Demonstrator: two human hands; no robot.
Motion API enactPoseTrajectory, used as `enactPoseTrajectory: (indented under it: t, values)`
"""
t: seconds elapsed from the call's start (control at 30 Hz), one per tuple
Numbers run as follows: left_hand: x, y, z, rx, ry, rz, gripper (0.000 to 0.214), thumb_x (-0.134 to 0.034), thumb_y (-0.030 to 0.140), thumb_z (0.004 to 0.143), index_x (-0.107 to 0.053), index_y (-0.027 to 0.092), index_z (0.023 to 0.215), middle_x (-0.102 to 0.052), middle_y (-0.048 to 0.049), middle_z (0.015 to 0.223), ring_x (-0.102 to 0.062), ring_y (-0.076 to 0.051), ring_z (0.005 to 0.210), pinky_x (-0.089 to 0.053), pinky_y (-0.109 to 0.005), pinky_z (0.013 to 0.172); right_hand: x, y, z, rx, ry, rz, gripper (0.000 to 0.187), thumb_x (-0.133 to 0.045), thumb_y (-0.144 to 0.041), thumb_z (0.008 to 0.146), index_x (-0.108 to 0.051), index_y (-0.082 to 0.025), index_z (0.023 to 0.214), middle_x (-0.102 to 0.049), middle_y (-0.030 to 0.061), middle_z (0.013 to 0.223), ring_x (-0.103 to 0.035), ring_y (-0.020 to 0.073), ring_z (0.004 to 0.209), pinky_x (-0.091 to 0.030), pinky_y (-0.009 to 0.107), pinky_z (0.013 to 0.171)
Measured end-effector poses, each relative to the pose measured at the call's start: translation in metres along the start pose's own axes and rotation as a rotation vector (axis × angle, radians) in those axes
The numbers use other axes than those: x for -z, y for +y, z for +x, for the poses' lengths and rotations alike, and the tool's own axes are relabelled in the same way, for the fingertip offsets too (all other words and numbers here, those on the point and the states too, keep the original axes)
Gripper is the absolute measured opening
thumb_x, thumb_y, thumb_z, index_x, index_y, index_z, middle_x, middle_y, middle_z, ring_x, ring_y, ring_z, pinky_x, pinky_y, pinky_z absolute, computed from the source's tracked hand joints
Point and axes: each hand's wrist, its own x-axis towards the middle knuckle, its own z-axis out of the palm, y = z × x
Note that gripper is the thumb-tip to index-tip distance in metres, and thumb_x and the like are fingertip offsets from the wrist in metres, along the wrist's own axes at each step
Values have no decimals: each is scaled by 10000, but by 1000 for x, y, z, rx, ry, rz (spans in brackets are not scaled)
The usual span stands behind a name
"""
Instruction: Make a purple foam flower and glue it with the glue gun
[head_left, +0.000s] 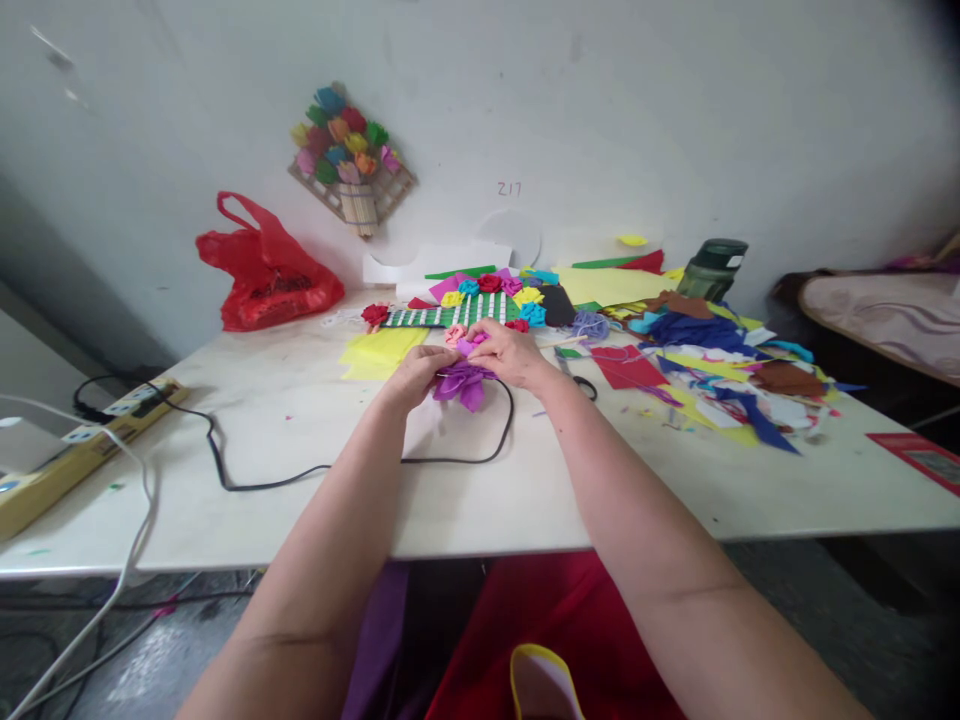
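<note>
A purple paper flower (463,388) is held between my two hands over the middle of the table. My left hand (421,374) pinches its left side, fingers closed. From the right, my right hand (508,354) grips the flower's upper part with bent fingers. Just beyond my hands lies a green and white striped craft piece (465,314) edged with red, yellow, blue and pink paper flowers. A yellow paper sheet (382,350) lies behind my left hand. Black-handled scissors (585,387) are to the right of my right hand, partly hidden.
A black cable (277,482) loops across the table (495,510) beneath my hands from a power strip (112,425). A red plastic bag (270,275) stands at the back left. Coloured scraps (720,360) pile up at right, near a green bottle (712,268).
</note>
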Motion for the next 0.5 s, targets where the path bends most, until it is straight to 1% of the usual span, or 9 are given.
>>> enactPoseTrajectory:
  t: [0.1,0.23,0.4,0.5]
  values:
    - [0,-1,0,6,8,-45,239,-751,266,492,-651,94,624,-594,-26,556,-477,-85,475,-331,-227,475,-2,0,0,-1,13,-20,150,-562,-296,806,-703,-246,802,-593,-27,1133,-592,126,872,-421,235,692]
    - [-3,0,-1,28,31,-98,171,-725,213,502,-627,91,571,-584,-17,535,-487,-87,485,-362,-229,498,-3,-5,0,19,41,-68,176,-522,-304,830,-689,-253,806,-586,-29,1149,-591,140,898,-413,245,683]
    - [-3,1,1,111,90,-166,110,-685,153,534,-602,97,579,-591,-19,548,-521,-101,504,-397,-231,511,1,-19,-1,15,28,-181,222,-460,-308,855,-653,-246,946,-603,6,1144,-597,175,856,-397,272,664]
    - [-1,1,3,178,79,-200,103,-668,143,550,-609,99,621,-625,-41,604,-556,-122,533,-430,-245,535,3,-25,-1,24,24,-213,252,-435,-299,865,-633,-244,1010,-606,21,1147,-592,189,877,-392,278,671]
